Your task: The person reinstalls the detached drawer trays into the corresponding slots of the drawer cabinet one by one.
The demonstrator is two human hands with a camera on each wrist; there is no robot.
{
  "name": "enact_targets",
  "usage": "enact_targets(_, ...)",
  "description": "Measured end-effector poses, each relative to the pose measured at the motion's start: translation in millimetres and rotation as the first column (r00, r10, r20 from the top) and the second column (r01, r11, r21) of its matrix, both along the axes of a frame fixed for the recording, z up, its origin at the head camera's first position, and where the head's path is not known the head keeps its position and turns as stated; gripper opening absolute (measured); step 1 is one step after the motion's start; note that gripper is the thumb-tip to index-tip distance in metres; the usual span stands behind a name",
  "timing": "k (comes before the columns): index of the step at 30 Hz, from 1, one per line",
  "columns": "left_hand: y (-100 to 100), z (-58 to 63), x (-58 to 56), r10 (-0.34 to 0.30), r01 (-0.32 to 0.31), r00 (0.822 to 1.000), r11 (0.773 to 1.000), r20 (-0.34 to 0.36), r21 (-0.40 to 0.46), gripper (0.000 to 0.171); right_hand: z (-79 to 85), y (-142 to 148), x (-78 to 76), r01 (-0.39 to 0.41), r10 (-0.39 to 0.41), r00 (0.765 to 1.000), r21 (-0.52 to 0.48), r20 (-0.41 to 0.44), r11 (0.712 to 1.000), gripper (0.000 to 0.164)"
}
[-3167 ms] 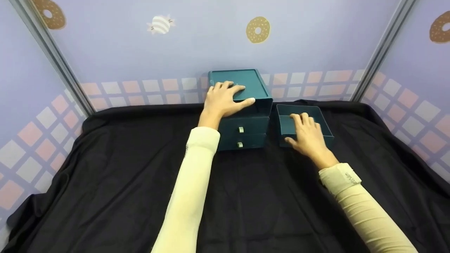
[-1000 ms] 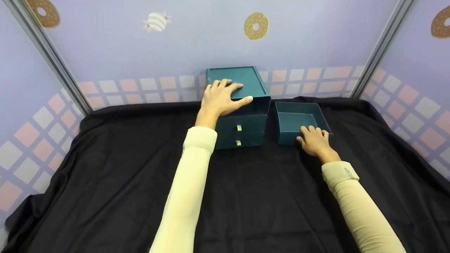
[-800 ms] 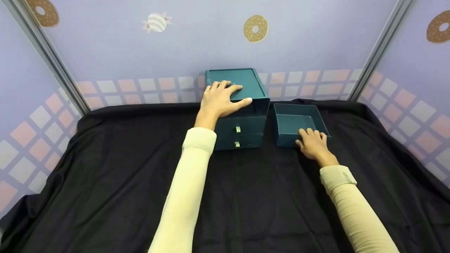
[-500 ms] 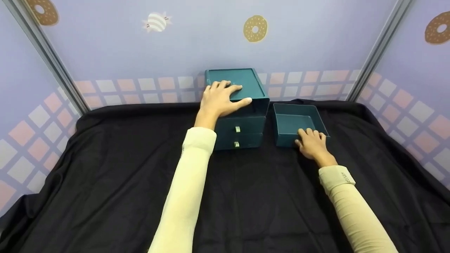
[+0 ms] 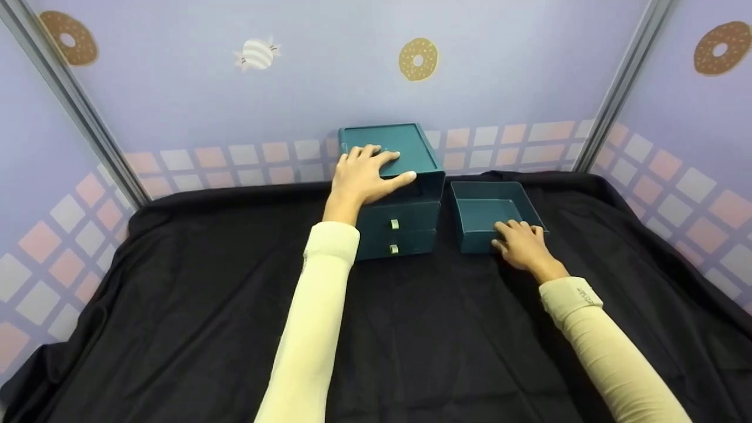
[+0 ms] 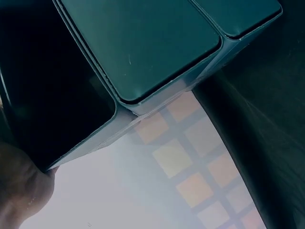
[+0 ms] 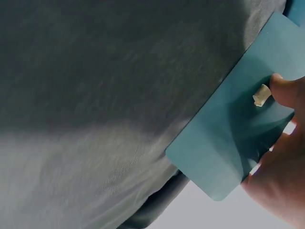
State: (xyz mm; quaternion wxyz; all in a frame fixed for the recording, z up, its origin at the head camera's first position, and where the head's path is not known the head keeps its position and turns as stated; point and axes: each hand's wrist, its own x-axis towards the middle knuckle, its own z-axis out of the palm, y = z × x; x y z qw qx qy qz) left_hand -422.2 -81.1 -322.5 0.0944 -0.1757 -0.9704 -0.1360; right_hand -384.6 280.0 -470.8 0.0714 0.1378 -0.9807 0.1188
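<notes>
On the left, the black cloth (image 5: 205, 305) is crossed by a pale sleeve (image 5: 311, 317), and the left hand (image 5: 363, 179) is laid over the front left corner of the teal cabinet (image 5: 411, 147). Its fingers are spread loosely on the top panel and the thumb is stretched along the front edge; nothing is gripped, so the cabinet seems to be steadied rather than held. The cabinet is set upright near the patterned wall (image 5: 329, 88). Its top bay is seen as a dark gap with no drawer front across it; below, an upper drawer (image 5: 417, 214) and a lower drawer (image 5: 417, 241) are fitted, each with 1 pale pull.

Just to the right, apart from the cabinet, the loose drawer (image 5: 484, 211) is set hollow side up on the cloth. Its front wall is pinched by the right hand (image 5: 523, 244), the fingers hooked over the rim and the thumb set outside, just beside the knob (image 7: 261, 95); whether the knob is touched cannot be told.

The step in hand is judged to be the taking hold of the loose drawer. Should it be raised, a firm pinch would be called for: it is held by 1 wall only, and its back could dip.
</notes>
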Motion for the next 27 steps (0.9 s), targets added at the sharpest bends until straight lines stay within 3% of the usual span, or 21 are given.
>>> enact_targets(11,-7.9,-0.3,0.6,0.007,-0.007,1.000,1.000,-0.005,-0.003,0.081,-5.1,4.6,19.1,-0.079,0.079,0.996,-0.002,-0.034,0.997,0.020)
enact_targets(19,-5.2,-2.1,-0.1,0.011,-0.011,1.000,1.000,-0.006,-0.019,0.081,-7.4,11.6,32.1,-0.124,0.125,0.984,0.014,-0.126,0.992,0.010)
enact_targets(27,1.0,-0.4,0.9,0.010,-0.010,1.000,0.999,-0.014,-0.031,0.081,-0.8,21.9,43.3,-0.163,0.166,0.976,0.031,-0.140,0.986,0.015)
